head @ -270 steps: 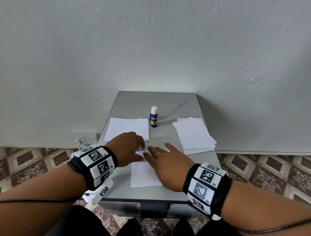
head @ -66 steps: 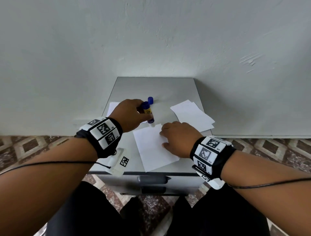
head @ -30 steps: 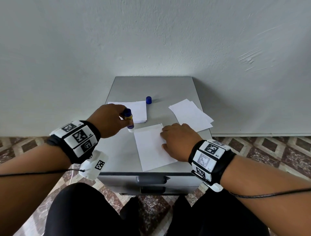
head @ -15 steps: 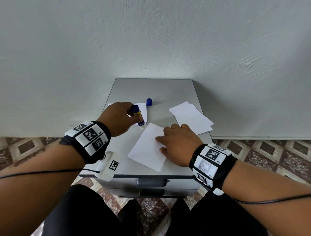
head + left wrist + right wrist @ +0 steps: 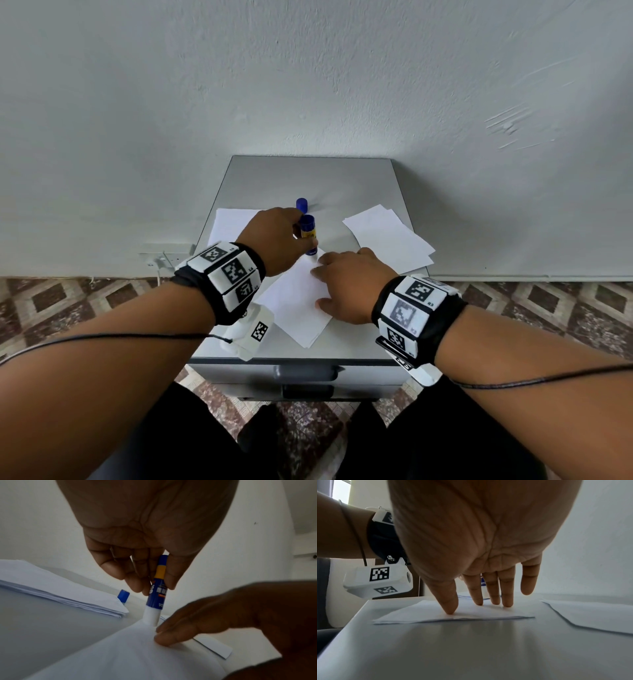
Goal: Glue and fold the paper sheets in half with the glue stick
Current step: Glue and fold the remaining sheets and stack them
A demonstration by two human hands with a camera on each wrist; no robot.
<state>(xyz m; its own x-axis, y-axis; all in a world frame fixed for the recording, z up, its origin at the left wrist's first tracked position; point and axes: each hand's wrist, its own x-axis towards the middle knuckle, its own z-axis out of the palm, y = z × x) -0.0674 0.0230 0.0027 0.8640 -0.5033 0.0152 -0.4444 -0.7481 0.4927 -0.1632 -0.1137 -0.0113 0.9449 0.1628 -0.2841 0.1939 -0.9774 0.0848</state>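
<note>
A blue and yellow glue stick point(image 5: 308, 233) point(image 5: 157, 591) stands tip down in my left hand point(image 5: 279, 240) point(image 5: 150, 561), pinched between thumb and fingers. Its white tip touches the far corner of a white paper sheet point(image 5: 298, 301) point(image 5: 120, 653) point(image 5: 423, 612) lying turned at an angle on the grey cabinet top point(image 5: 308, 178). My right hand point(image 5: 346, 284) point(image 5: 479, 599) presses the sheet flat with straight fingers and thumb, right beside the glue tip. The blue cap point(image 5: 301, 204) point(image 5: 123, 595) stands behind, off the stick.
A stack of white sheets point(image 5: 233, 224) point(image 5: 56, 589) lies at the back left, a looser pile point(image 5: 390, 240) point(image 5: 594, 615) at the back right. The cabinet's front edge with its drawer handle point(image 5: 306, 371) is near my legs. A white wall rises behind.
The sheet has been turned further counter-clockwise under my right hand. My left hand has carried the glue stick right and set its tip on the sheet's far corner.
</note>
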